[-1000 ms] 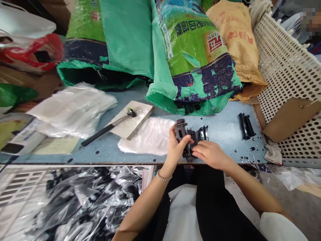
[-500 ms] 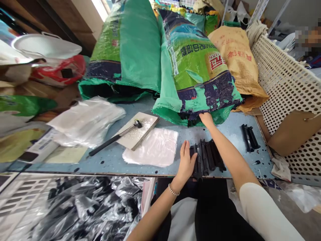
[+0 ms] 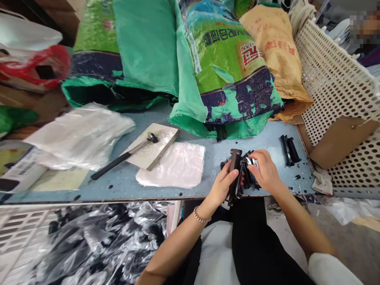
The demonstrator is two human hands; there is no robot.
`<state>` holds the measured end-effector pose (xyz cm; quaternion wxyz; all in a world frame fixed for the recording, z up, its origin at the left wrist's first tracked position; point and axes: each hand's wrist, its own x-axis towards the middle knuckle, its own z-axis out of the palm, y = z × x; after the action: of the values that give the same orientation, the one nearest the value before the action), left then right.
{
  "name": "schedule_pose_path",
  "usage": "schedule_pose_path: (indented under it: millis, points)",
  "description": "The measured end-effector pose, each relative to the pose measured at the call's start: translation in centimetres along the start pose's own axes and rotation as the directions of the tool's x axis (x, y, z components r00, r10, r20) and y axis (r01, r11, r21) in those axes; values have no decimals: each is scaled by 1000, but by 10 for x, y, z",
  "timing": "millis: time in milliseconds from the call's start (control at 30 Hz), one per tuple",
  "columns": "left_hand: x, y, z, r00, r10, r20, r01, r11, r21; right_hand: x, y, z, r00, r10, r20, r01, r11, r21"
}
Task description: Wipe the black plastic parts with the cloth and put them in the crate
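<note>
My left hand [image 3: 223,184] is closed around a long black plastic part [image 3: 235,162], lifted and tilted near the table's front edge. Beside it, my right hand [image 3: 266,170] has its thumb and fingers curled at the end of another dark plastic piece [image 3: 248,157]. Their exact contact is partly hidden. More black parts [image 3: 251,180] lie under and between the hands. Just beyond, dark pieces show at the mouth of a green woven sack [image 3: 190,114].
A black-handled hammer [image 3: 114,164] rests on a pale slab [image 3: 148,158], beside thin plastic bags [image 3: 178,166]. More clear bags [image 3: 83,134] lie left. Two black parts [image 3: 290,150] lie right, near a perforated white basket [image 3: 326,67]. Below the table are bagged dark items [image 3: 118,245].
My right hand has come out of the green sack and back to the black parts. My left hand has gone from resting beside them to gripping one. The view has shifted.
</note>
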<state>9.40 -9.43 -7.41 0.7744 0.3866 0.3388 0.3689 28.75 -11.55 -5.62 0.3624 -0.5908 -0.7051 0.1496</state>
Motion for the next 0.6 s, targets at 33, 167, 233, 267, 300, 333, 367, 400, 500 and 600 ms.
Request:
schedule_pose_path:
  millis: [33, 167, 233, 267, 300, 333, 367, 400, 500, 600]
  points:
    - [-6, 2, 1, 1000, -21, 3, 21, 1000, 21, 6, 3, -3, 995, -94, 29, 96, 991, -89]
    - [-19, 5, 7, 999, -48, 1, 48, 997, 63, 27, 11, -6, 950, -249, 186, 281, 944, -173]
    - [-19, 6, 7, 999, -35, -41, 38, 996, 76, 31, 8, -5, 961, -231, 154, 250, 960, -124]
    - [-17, 8, 6, 996, -27, -81, 33, 997, 73, 29, 5, -3, 968, -214, 130, 226, 970, -84]
    - [-15, 9, 4, 992, -22, -126, 31, 997, 67, 26, 1, -1, 972, -205, 117, 211, 977, -42]
    - [-13, 11, 2, 985, -18, -170, 29, 998, 60, 20, -4, 2, 969, -215, 122, 217, 976, -9]
    - [-11, 13, -1, 978, -14, -207, 26, 998, 56, 11, -10, 7, 957, -248, 149, 250, 968, 4]
    - [-10, 16, -5, 972, -7, -233, 21, 998, 58, 2, -16, 13, 936, -297, 189, 304, 953, -8]
    - [-8, 17, -18, 967, 34, -254, -17, 997, 72, -25, -30, 33, 839, -443, 316, 499, 858, -121]
    - [-3, 5, -40, 925, 173, -338, -130, 981, 146, -25, -33, 38, 814, -414, 408, 503, 853, -137]
